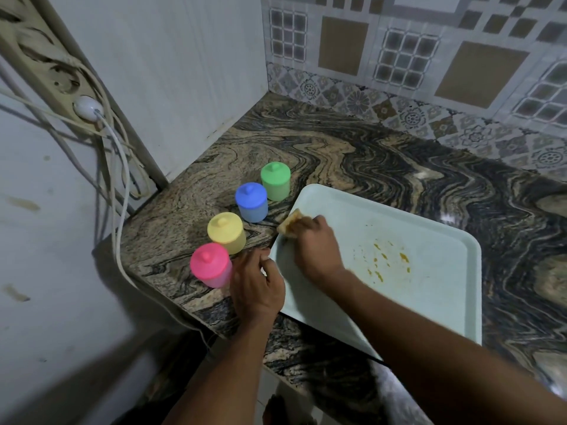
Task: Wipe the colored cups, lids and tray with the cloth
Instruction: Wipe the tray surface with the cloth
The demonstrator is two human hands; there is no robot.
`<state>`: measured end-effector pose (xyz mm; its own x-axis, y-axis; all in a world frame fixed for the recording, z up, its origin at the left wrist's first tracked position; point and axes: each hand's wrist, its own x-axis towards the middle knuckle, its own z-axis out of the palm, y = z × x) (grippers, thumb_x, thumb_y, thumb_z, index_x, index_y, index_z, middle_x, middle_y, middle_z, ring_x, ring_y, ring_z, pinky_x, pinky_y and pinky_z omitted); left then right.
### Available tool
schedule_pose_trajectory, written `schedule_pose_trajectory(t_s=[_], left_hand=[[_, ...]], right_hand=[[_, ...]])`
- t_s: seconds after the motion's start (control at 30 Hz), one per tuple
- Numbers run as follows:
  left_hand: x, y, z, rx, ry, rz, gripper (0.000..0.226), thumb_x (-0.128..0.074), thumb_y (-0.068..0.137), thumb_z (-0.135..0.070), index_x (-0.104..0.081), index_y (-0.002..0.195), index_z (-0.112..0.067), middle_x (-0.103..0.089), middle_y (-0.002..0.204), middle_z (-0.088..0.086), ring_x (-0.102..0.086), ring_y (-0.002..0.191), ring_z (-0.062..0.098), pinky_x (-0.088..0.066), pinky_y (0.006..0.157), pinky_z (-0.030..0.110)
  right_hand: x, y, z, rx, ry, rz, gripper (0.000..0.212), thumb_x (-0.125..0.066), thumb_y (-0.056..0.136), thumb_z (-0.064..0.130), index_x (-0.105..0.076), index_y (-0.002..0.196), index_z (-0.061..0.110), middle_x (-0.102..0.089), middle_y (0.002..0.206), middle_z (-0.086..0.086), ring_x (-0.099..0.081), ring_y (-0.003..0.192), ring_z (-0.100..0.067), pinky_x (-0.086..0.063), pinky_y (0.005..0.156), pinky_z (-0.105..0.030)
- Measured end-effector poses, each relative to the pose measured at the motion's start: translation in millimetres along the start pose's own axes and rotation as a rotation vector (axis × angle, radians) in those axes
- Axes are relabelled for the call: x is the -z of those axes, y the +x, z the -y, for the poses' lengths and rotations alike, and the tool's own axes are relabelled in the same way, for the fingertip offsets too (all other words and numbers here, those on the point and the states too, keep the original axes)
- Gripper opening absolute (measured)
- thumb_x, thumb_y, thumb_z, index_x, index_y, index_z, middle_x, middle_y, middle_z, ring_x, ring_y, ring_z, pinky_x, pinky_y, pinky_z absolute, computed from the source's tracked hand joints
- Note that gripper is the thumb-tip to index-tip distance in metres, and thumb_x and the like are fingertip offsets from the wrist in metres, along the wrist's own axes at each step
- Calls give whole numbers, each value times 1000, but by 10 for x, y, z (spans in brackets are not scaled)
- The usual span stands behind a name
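Observation:
A pale tray (435,302) lies on the marbled counter, with orange stains (386,262) near its middle. My right hand (316,246) presses a yellowish cloth (290,223) onto the tray's near-left part. My left hand (257,286) grips the tray's left rim. Left of the tray stand a pink (211,265), a yellow (226,232), a blue (251,202) and a green (275,180) cup in a diagonal row, each with its lid on.
A white wall panel (171,72) closes the counter's left side, patterned tiles (429,72) the back. A power strip (58,75) with a white plug and hanging cables is on the left. The counter edge (196,320) runs close in front of the pink cup.

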<state>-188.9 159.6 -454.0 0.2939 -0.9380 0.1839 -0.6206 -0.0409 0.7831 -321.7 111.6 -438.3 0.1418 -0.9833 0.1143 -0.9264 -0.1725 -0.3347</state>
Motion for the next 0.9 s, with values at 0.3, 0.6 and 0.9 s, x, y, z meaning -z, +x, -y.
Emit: schedule_pose_trajectory(t_s=[0.3, 0.6, 0.9], left_hand=[[4, 18, -9, 2, 6, 8, 48, -30, 84, -35, -73, 95, -14, -71, 95, 9, -61, 91, 32, -47, 74, 36], [-18, 11, 22, -29, 37, 4, 48, -31, 84, -37, -71, 96, -15, -70, 96, 10, -61, 90, 34, -50, 72, 40], [-20, -7, 20, -99, 58, 22, 44, -33, 88, -35, -68, 99, -11, -64, 95, 13, -58, 87, 37, -47, 70, 43]], right_hand=[[492, -393, -258, 108, 356, -32, 24, -57, 81, 4, -74, 92, 16, -72, 89, -2, -59, 86, -21, -41, 72, -32], [-25, 360, -371, -47, -154, -29, 46, -47, 80, 11, -68, 121, 16, -64, 127, -8, -49, 110, -36, -39, 79, -40], [488, -932, -317, 186, 335, 69, 26, -60, 84, 22, -72, 107, 24, -72, 97, 0, -56, 87, -18, -44, 77, -26]])
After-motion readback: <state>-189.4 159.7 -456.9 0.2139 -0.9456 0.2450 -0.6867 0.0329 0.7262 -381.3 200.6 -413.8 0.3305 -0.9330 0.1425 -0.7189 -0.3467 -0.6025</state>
